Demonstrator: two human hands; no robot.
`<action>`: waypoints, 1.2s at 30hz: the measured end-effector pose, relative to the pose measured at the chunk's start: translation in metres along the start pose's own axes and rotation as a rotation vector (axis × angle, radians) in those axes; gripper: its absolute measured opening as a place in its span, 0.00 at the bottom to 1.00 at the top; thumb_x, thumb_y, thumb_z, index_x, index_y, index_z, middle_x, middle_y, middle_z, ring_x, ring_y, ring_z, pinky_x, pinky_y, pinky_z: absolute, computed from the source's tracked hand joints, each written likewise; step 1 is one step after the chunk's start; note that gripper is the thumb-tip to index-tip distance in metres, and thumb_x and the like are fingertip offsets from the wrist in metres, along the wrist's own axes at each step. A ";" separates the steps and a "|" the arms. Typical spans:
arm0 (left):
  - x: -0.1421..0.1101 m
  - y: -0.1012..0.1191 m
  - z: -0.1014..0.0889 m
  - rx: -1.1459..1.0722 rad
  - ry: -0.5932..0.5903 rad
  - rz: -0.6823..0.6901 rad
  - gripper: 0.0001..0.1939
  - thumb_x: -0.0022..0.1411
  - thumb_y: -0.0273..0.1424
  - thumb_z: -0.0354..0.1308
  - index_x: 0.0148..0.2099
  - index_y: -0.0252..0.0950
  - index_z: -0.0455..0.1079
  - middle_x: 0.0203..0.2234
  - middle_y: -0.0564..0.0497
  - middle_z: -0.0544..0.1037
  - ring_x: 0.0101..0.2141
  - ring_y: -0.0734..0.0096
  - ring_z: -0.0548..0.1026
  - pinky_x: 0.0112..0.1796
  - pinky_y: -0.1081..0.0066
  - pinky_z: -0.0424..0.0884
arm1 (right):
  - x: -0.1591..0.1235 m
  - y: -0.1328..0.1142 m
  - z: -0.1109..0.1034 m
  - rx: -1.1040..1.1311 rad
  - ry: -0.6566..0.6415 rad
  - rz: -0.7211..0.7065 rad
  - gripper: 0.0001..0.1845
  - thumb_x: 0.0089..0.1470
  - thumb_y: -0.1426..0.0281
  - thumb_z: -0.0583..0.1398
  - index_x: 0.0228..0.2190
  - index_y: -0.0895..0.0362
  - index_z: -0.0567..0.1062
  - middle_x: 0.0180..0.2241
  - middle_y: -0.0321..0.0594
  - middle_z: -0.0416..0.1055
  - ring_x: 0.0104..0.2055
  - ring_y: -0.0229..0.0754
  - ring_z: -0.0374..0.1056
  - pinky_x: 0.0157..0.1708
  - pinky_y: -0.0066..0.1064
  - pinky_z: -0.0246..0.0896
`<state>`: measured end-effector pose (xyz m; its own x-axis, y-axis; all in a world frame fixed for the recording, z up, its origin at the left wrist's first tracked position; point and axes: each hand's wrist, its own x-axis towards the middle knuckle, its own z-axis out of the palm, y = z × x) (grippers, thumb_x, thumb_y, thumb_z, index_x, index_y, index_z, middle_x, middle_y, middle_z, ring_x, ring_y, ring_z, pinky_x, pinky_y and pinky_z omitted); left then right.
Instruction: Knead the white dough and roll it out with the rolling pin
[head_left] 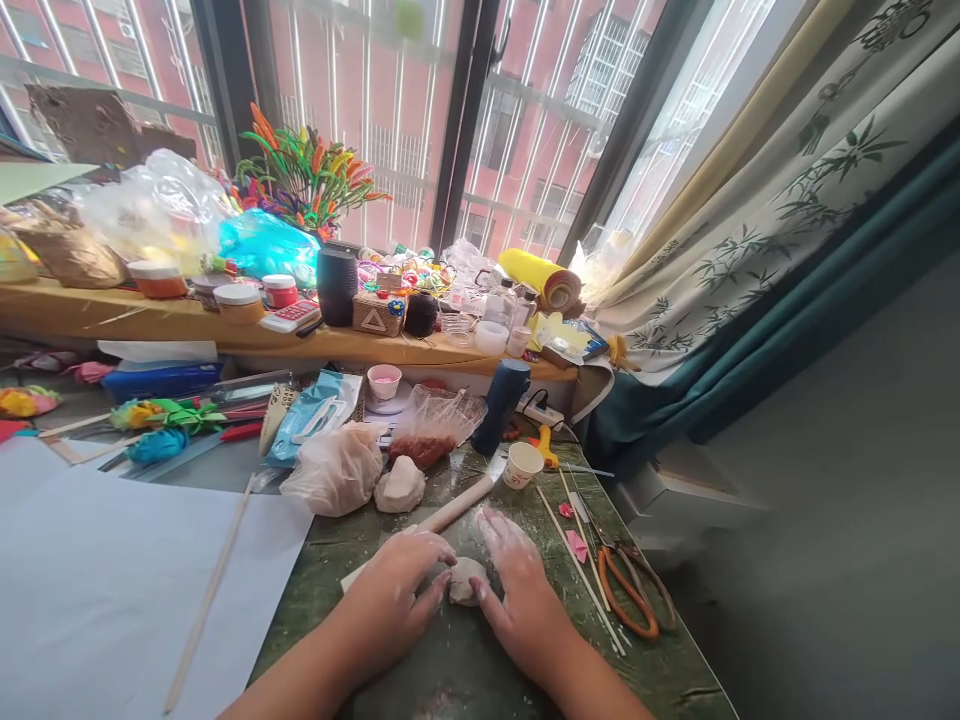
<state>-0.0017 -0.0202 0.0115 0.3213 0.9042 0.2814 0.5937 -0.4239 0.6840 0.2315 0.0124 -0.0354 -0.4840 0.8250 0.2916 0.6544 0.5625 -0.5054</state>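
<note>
A small lump of pale clay [465, 580] lies on the green cutting mat [420, 660] near the table's front. My left hand [397, 590] rests on the mat to its left, fingers curled against the lump. My right hand [517, 590] lies to its right, fingers stretched flat with the tips touching the clay. Both hands are dusted white. A wooden rolling pin [457, 505] lies just beyond them. A second, larger clay lump [400, 485] sits further back beside a crumpled plastic bag [334, 468].
Orange-handled scissors [626, 585], thin wooden sticks [581, 565] and pink scraps lie at right. A paper cup [522, 463], dark bottle [501, 405] and pink bowl [384, 381] stand behind. White paper [112, 580] covers the left. A cluttered wooden shelf [187, 325] runs under the window.
</note>
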 end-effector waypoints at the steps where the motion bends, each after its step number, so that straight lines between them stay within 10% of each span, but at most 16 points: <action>1: 0.000 0.001 0.001 0.005 -0.048 0.030 0.11 0.68 0.30 0.54 0.48 0.42 0.76 0.48 0.45 0.82 0.51 0.55 0.78 0.54 0.54 0.73 | -0.007 0.003 0.000 -0.027 -0.021 -0.003 0.33 0.64 0.60 0.60 0.67 0.48 0.61 0.70 0.47 0.57 0.72 0.61 0.50 0.68 0.60 0.46; 8: 0.003 0.009 0.002 -0.012 -0.315 0.138 0.25 0.64 0.27 0.60 0.62 0.50 0.71 0.61 0.53 0.75 0.64 0.54 0.68 0.65 0.52 0.64 | 0.047 0.039 -0.059 -0.193 0.182 -0.016 0.24 0.67 0.64 0.52 0.61 0.56 0.70 0.61 0.51 0.69 0.65 0.55 0.62 0.65 0.52 0.56; 12: 0.000 0.004 0.004 -0.046 -0.284 0.061 0.22 0.63 0.28 0.61 0.59 0.48 0.72 0.62 0.51 0.74 0.63 0.53 0.69 0.64 0.51 0.64 | 0.109 0.055 -0.093 -0.349 -0.103 0.040 0.19 0.68 0.65 0.51 0.46 0.57 0.79 0.46 0.48 0.79 0.50 0.49 0.73 0.51 0.38 0.65; 23: -0.006 -0.004 0.008 -0.110 -0.147 -0.087 0.27 0.59 0.30 0.64 0.61 0.44 0.70 0.57 0.46 0.77 0.58 0.51 0.73 0.61 0.52 0.68 | 0.151 0.059 -0.087 -0.463 -0.320 0.045 0.17 0.62 0.64 0.60 0.23 0.56 0.76 0.26 0.41 0.75 0.29 0.42 0.68 0.29 0.30 0.51; 31: -0.008 -0.006 0.011 -0.071 -0.180 -0.143 0.31 0.59 0.32 0.64 0.65 0.42 0.67 0.61 0.43 0.73 0.61 0.49 0.70 0.63 0.48 0.65 | 0.101 0.019 -0.097 -0.373 -0.116 -0.054 0.20 0.69 0.65 0.50 0.30 0.56 0.76 0.32 0.45 0.75 0.36 0.45 0.70 0.39 0.33 0.62; 36: -0.010 -0.011 0.018 -0.057 -0.173 -0.163 0.33 0.56 0.32 0.66 0.65 0.41 0.67 0.62 0.42 0.73 0.62 0.47 0.69 0.63 0.47 0.65 | 0.020 -0.015 -0.049 0.035 -0.108 -0.498 0.11 0.65 0.70 0.56 0.46 0.55 0.76 0.44 0.47 0.79 0.46 0.47 0.74 0.48 0.39 0.70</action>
<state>0.0016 -0.0252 -0.0109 0.3491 0.9359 0.0478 0.6074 -0.2648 0.7489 0.2399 0.0234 0.0176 -0.7906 0.4462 0.4194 0.3103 0.8824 -0.3537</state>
